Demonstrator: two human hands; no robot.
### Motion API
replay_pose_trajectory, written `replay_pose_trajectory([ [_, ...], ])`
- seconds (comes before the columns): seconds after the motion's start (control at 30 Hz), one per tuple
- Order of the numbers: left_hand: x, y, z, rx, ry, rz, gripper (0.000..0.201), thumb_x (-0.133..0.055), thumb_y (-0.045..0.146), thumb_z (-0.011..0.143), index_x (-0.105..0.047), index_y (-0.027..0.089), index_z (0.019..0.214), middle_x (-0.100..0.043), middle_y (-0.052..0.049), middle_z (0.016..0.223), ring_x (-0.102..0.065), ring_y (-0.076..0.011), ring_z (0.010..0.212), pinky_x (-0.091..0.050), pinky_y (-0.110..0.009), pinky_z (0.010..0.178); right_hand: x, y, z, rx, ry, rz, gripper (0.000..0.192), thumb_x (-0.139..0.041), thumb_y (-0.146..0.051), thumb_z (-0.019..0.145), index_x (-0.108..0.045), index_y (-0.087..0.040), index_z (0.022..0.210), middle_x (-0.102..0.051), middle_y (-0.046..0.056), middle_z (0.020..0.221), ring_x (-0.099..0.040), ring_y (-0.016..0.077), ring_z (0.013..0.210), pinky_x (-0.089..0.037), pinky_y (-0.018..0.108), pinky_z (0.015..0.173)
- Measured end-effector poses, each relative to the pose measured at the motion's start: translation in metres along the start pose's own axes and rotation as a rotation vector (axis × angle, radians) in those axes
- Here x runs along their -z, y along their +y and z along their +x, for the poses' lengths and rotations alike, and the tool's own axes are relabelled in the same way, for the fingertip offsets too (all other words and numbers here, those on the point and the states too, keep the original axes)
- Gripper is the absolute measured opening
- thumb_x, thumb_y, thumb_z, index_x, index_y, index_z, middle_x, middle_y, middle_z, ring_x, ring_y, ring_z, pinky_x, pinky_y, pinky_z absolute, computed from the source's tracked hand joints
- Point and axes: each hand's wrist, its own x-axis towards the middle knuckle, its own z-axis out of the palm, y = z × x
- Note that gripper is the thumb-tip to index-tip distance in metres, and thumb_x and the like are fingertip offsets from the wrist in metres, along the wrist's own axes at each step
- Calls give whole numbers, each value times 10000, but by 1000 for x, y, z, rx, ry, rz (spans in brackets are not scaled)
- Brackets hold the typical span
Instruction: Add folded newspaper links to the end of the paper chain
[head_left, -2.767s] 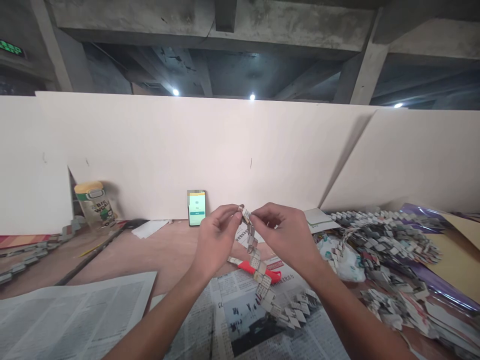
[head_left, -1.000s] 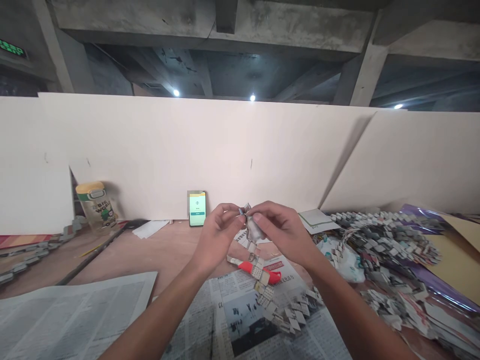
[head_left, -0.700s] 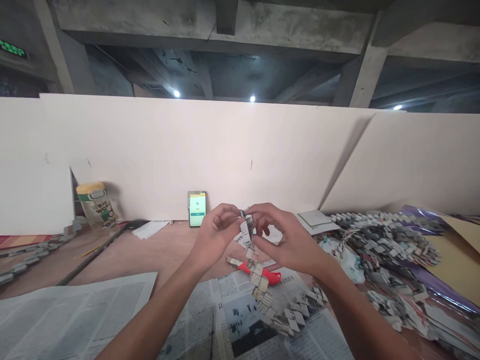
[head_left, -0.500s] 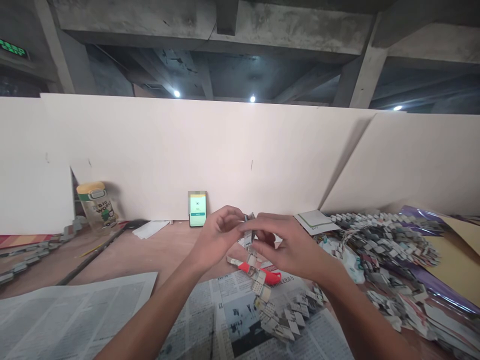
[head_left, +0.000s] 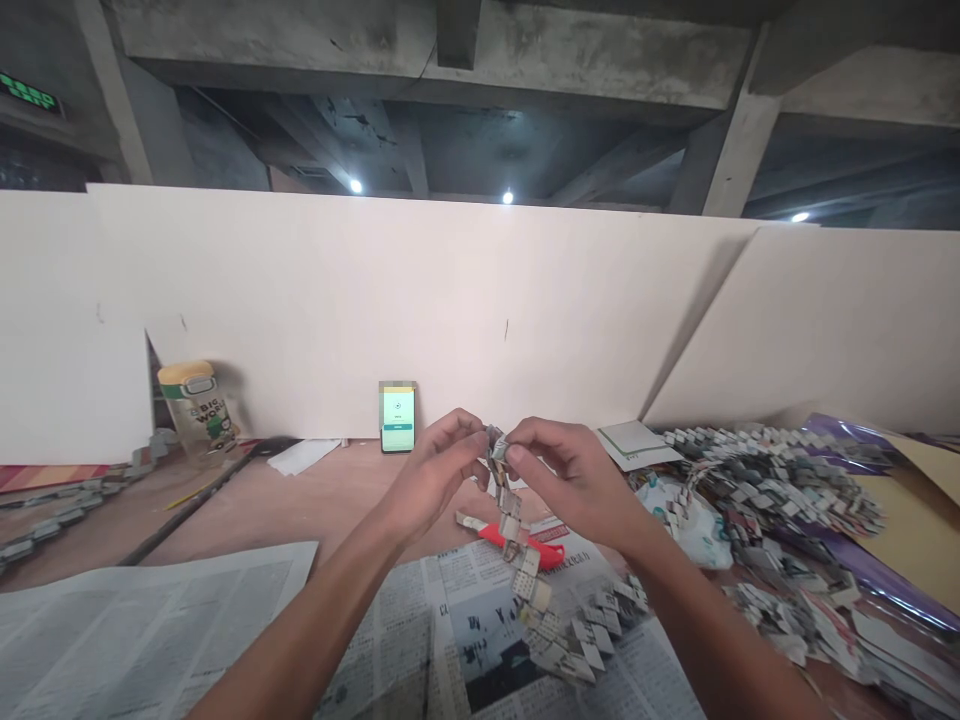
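A zigzag chain of folded newspaper (head_left: pixel 531 588) hangs from my fingers, and its lower part curls on the printed newspaper sheet (head_left: pixel 405 620). My left hand (head_left: pixel 442 470) pinches the chain's top end from the left. On the other side my right hand (head_left: pixel 566 475) grips the same end between thumb and index finger. Both sets of fingertips almost meet there, partly hiding the top links. Behind the hanging chain lies a red-handled utility knife (head_left: pixel 544 552), with its pale end to the left.
A phone (head_left: pixel 397 418) leans against the white board (head_left: pixel 480 310). At left are a yellow-lidded bottle (head_left: pixel 199 410), a long dark rod (head_left: pixel 187 505) and another paper chain (head_left: pixel 56 525). Piled paper chains (head_left: pixel 780 480), a plastic packet (head_left: pixel 682 520) and purple wrapping (head_left: pixel 892 580) lie at right.
My right hand has drawn back slightly to the right, uncovering more of the chain's top end. The hanging chain has shifted a little rightward.
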Motion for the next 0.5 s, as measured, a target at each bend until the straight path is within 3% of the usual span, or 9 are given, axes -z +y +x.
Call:
replay_pose_trajectory([
  [0.33,-5,-5,1,-64,47,-105,120,-479,122,831,-541,149,732,-532,-21,809,-514,-136,754,-437,-268,679,-8,2,2,-29,38,119,170,-474,-280,899,-547,-174,787,-512,-4,692,-472,118,642,-386,253,603],
  [0.5,-4,-11,1,-162,14,-117,108,-551,213,829,-527,168,735,-509,-16,869,-507,-129,739,-442,-259,653,-7,0,1,-17,79,120,161,-482,-282,897,-538,-176,789,-491,-13,681,-449,111,626,-377,247,587],
])
